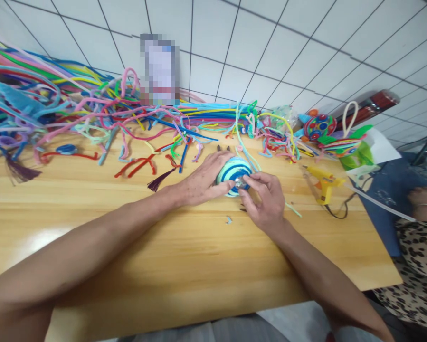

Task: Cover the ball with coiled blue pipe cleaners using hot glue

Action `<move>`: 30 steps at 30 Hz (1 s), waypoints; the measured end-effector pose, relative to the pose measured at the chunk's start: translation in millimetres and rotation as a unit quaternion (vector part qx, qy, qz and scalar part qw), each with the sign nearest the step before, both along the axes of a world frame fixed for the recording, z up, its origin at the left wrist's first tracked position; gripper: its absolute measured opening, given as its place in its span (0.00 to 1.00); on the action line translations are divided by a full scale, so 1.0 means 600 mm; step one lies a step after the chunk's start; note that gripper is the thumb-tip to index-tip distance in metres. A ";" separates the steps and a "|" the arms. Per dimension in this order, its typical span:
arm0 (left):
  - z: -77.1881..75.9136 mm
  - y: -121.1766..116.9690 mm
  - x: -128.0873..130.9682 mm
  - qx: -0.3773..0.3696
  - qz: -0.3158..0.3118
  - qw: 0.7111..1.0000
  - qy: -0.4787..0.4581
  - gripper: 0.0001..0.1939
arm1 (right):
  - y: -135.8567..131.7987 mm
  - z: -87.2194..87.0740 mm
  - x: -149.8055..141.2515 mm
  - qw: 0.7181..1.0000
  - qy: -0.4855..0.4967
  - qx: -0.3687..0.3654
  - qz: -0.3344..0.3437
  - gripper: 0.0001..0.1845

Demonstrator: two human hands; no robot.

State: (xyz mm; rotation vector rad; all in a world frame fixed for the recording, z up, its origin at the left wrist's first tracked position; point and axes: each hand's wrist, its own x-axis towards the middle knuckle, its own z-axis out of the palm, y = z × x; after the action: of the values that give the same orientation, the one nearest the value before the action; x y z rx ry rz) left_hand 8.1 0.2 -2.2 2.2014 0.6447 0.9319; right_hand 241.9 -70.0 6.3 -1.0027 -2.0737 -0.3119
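Note:
A round form wound in rings of blue, mint and white pipe cleaner [231,165] rests on the table between my hands. My left hand [208,178] wraps its left side, with the thumb laid across the front near the centre. From the right, my right hand [266,197] presses its bent fingertips and thumb around a shiny, clear-looking spot [239,182] at the middle of the rings. Whether that spot is a separate piece I cannot tell. Pale pipe cleaner strands [248,154] trail behind the round form. Its underside is hidden.
Heaps of coloured pipe cleaners [74,102] line the wall. A yellow glue gun [323,184] with a cord lies right of my hands. Finished-looking colourful pieces [320,127] stand at the back right. A dark tassel [160,179] lies left. Another person in leopard print [420,251] sits at the right.

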 end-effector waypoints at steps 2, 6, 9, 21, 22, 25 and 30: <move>-0.001 -0.003 0.003 0.010 0.004 1.000 -0.020 0.32 | 0.001 -0.001 0.002 1.000 0.007 -0.004 0.001 0.24; 0.005 -0.013 0.008 0.048 0.015 0.998 -0.041 0.27 | 0.001 -0.002 0.003 1.000 0.009 -0.010 -0.002 0.26; 0.010 -0.018 0.010 0.072 0.010 0.997 -0.033 0.17 | 0.001 -0.003 0.003 1.000 0.013 -0.012 -0.002 0.26; -0.004 -0.011 0.011 0.181 0.026 0.983 -0.016 0.14 | 0.000 -0.009 0.002 0.999 0.029 -0.025 -0.008 0.30; -0.005 -0.011 0.012 0.182 0.026 0.983 -0.017 0.14 | -0.001 -0.008 0.002 0.999 0.031 -0.027 -0.011 0.31; -0.005 -0.010 0.012 0.185 0.024 0.982 -0.021 0.14 | -0.001 -0.008 0.003 0.999 0.023 -0.028 -0.011 0.31; -0.004 -0.010 0.010 0.178 0.027 0.984 -0.010 0.14 | -0.001 -0.006 0.006 1.000 -0.009 -0.023 -0.011 0.29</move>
State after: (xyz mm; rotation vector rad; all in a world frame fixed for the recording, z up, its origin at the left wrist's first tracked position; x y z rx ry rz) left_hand 14.3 -5.9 -4.9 2.4929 0.5642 1.1710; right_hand 245.3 -70.9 2.6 -1.0543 -2.0952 -0.2868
